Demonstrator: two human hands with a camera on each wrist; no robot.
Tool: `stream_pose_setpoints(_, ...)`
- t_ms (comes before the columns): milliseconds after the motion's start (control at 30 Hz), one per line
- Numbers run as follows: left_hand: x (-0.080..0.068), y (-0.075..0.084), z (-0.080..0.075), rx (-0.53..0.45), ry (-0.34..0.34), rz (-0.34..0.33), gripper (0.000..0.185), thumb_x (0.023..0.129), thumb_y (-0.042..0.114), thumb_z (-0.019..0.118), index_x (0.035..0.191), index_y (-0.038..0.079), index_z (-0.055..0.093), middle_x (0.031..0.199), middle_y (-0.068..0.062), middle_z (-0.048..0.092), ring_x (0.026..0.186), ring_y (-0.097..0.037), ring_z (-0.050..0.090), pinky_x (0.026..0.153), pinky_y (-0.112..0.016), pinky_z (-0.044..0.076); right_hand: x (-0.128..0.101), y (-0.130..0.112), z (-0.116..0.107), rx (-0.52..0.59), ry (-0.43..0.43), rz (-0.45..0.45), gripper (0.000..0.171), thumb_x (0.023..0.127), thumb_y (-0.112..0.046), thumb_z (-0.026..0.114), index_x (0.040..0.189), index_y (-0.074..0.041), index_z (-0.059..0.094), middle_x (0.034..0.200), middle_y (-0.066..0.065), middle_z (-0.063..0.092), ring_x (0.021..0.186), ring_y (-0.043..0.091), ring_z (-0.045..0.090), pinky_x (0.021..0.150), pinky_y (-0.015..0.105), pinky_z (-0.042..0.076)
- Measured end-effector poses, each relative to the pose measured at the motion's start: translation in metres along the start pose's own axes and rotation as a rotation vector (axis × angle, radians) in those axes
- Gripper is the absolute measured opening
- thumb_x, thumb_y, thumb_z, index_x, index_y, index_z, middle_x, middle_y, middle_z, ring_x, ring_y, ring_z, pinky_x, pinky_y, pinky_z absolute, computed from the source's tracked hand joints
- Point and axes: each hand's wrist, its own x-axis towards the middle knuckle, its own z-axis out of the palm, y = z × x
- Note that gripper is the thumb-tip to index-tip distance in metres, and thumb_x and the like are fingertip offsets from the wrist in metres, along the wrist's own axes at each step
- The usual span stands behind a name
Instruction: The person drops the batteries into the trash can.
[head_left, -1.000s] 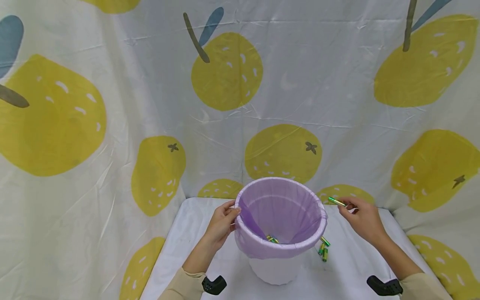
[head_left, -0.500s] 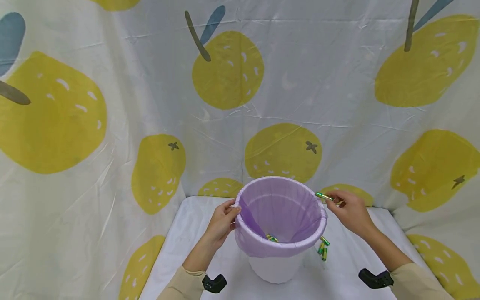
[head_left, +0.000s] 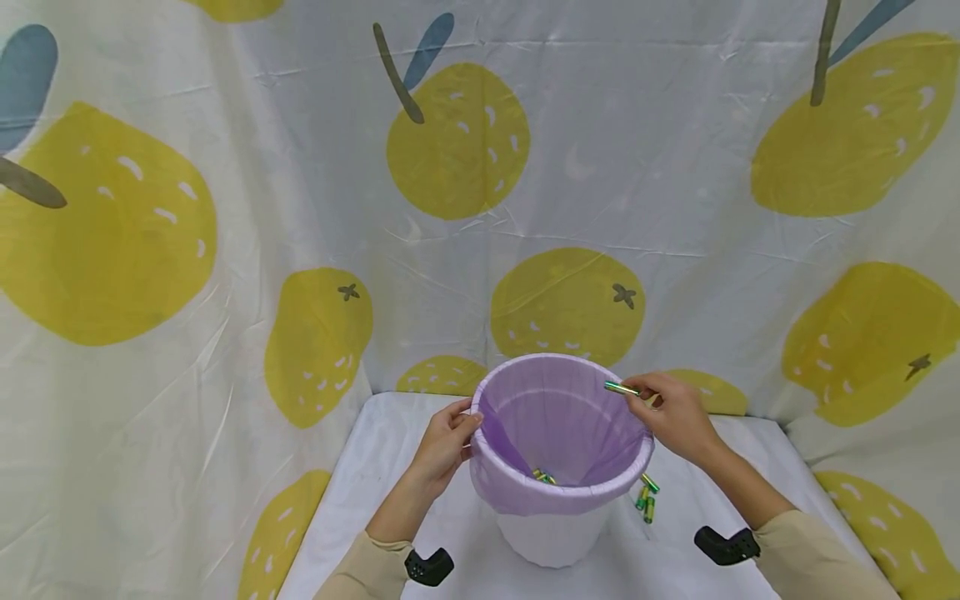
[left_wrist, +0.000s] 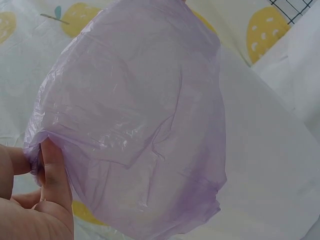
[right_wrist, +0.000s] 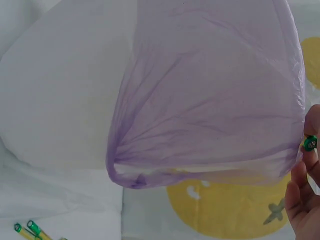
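Note:
A white trash can [head_left: 553,537] lined with a purple plastic bag [head_left: 558,502] stands upright, the bag folded over its rim. My left hand [head_left: 441,446] grips the left side of the rim, thumb inside and fingers outside; in the left wrist view its fingers [left_wrist: 55,172] press into the bag. Between thumb and fingers, my right hand [head_left: 678,417] pinches a green and gold battery [head_left: 621,388] at the right side of the rim, its free end pointing left over the opening. The end of this battery [right_wrist: 309,143] shows in the right wrist view. Several batteries [head_left: 543,477] lie at the can's bottom.
Three loose batteries [head_left: 649,510] lie on the white-covered table [head_left: 682,550], just right of the can. A curtain [head_left: 675,150] with yellow fruit prints hangs behind and at both sides. Each wrist carries a black device [head_left: 429,567].
My right hand has moved left with the battery, from right of the can to over its rim. My left hand stays on the rim, and the can has not moved.

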Motion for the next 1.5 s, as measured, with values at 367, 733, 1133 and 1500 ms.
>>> stream_pose_setpoints(367,0.002,0.001,-0.001,0.006,0.001,0.002,0.054,0.104,0.007,0.062,0.150,-0.009,0.040,0.102,-0.013,0.063,0.087,-0.018,0.066,0.071,-0.027,0.057,0.014,-0.010,0.015,0.018,-0.037,-0.035,0.014,0.084,0.001,0.078,0.096,-0.006,0.079,0.084,-0.005,0.065,0.074,0.013,0.057,0.062,0.029,0.053)
stream_pose_setpoints(733,0.003,-0.002,0.000,0.003,-0.005,0.000,0.052,0.103,0.007,0.062,0.149,-0.009,0.042,0.102,-0.013,0.063,0.088,-0.018,0.066,0.072,-0.027,0.057,0.028,-0.028,0.031,0.028,-0.071,-0.103,0.014,0.085,-0.002,0.077,0.097,-0.010,0.079,0.087,-0.006,0.064,0.077,0.016,0.057,0.063,0.030,0.050)
stream_pose_setpoints(1133,0.003,-0.002,0.001,0.003,-0.009,-0.003,0.050,0.105,0.006,0.060,0.148,-0.009,0.042,0.104,-0.014,0.064,0.088,-0.018,0.067,0.071,-0.027,0.057,0.034,-0.037,0.036,0.032,-0.109,-0.153,0.021,0.088,-0.006,0.079,0.109,-0.007,0.077,0.103,0.005,0.070,0.084,0.027,0.063,0.067,0.048,0.055)
stream_pose_setpoints(1500,0.002,-0.002,-0.003,-0.005,-0.005,-0.004,0.052,0.104,0.007,0.062,0.150,-0.008,0.042,0.103,-0.014,0.063,0.088,-0.018,0.067,0.072,-0.027,0.057,0.035,-0.038,0.030,0.019,-0.121,-0.154,0.025,0.087,-0.006,0.081,0.111,-0.007,0.076,0.101,0.002,0.069,0.084,0.026,0.064,0.069,0.047,0.055)
